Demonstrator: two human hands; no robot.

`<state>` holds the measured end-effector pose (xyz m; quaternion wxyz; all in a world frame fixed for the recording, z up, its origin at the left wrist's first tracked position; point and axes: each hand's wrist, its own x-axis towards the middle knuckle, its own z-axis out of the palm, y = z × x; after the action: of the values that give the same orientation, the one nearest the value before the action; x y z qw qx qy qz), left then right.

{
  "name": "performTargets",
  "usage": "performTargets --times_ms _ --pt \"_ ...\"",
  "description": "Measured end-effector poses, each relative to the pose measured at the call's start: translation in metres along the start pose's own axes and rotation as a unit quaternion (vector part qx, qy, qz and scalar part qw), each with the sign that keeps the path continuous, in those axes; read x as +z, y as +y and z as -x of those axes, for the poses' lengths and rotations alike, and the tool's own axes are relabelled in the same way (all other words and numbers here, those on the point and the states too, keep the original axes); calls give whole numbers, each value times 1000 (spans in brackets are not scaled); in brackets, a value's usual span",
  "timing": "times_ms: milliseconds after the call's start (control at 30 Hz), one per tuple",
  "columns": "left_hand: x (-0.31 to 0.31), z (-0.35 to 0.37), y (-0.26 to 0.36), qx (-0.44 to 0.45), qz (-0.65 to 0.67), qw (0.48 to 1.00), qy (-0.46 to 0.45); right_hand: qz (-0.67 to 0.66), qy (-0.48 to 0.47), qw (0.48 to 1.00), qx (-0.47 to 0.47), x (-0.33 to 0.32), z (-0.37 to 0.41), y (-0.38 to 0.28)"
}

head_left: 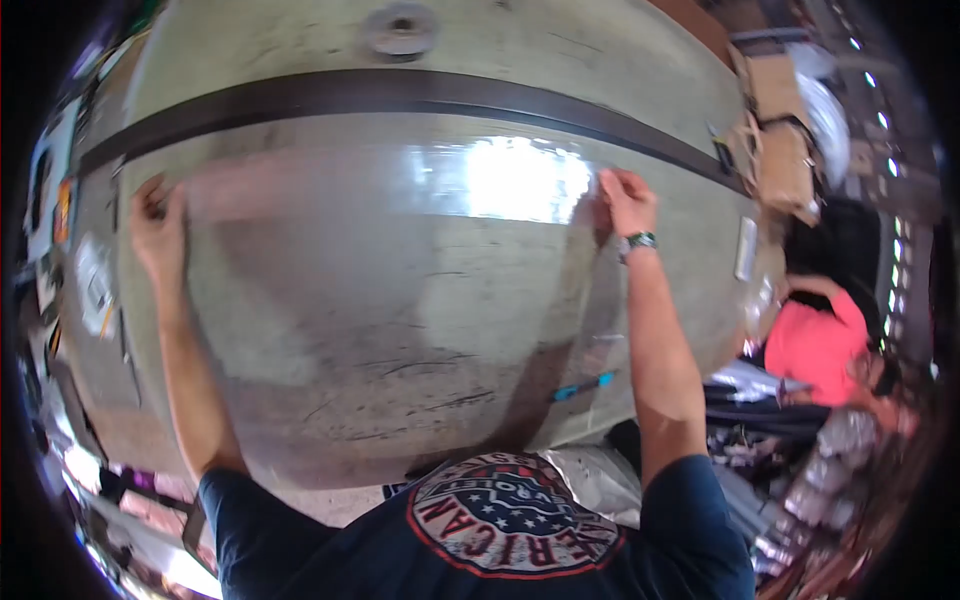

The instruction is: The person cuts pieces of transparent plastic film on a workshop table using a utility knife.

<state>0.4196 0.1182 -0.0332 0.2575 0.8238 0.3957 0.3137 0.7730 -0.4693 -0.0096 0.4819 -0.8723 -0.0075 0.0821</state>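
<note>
Left hand [158, 222] at ten o'clock and right hand [630, 205] at two pinch opposite ends of clear plastic film [440, 182], apparently for tautness above the table [490, 290].

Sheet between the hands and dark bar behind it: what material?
Sheet: likely thin plastic, clear and glossy; the tabletop shows through beside a strong white glare. Dark bar: metal or plastic, can't tell; smooth-looking, evenly dark.
</note>
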Motion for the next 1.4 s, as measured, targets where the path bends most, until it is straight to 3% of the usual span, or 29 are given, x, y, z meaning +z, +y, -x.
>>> performTargets --times_ms 33,133,267,400,433,533,567,633,667,700,767,833,867,1067,1200,1333,1400 --pt "2 0 -4 -2 32 999 -5 -48 6 999 -25 -4 -11 17" --pt "1 0 -8 -29 105 994 28 48 95 993 -53 -29 8 0" --pt "-8 1 -24 -34 164 978 122 80 130 982 -114 -81 54 13" --pt "-3 1 -16 -30 409 911 36 196 103 969 -108 -113 139 8" --pt "-6 -6 -26 -52 423 903 54 208 90 968 -108 -110 154 6" --pt "-28 -2 -22 -92 326 925 171 227 52 961 -147 -98 182 9" --pt "-24 14 -74 -4 158 978 136 246 35 954 -166 -91 185 6" --pt "-53 37 -56 -63 -18 994 82 240 2 944 -228 -53 176 -7" --pt "-49 57 -32 4 -123 989 77 231 -5 939 -254 -41 176 -15" --pt "-54 70 2 12 -186 982 10 231 -4 933 -274 -29 177 -19" --pt "-51 87 15 64 -208 975 42 246 -64 911 -326 2 174 -31" --pt "-54 93 22 -17 -255 965 67 275 -111 888 -351 20 176 -34" --pt "-57 93 23 -60 -277 955 82 284 -106 885 -354 24 176 -33" --pt "-85 98 6 -17 -233 972 34 280 -104 890 -344 36 181 -43" --pt "-107 105 59 -86 104 991 -20 180 -139 877 -424 81 183 -107" --pt "-141 113 188 12 247 963 -105 54 -289 815 -500 162 193 -200" --pt "-146 104 202 51 360 929 -67 -109 -366 798 -466 186 204 -231"
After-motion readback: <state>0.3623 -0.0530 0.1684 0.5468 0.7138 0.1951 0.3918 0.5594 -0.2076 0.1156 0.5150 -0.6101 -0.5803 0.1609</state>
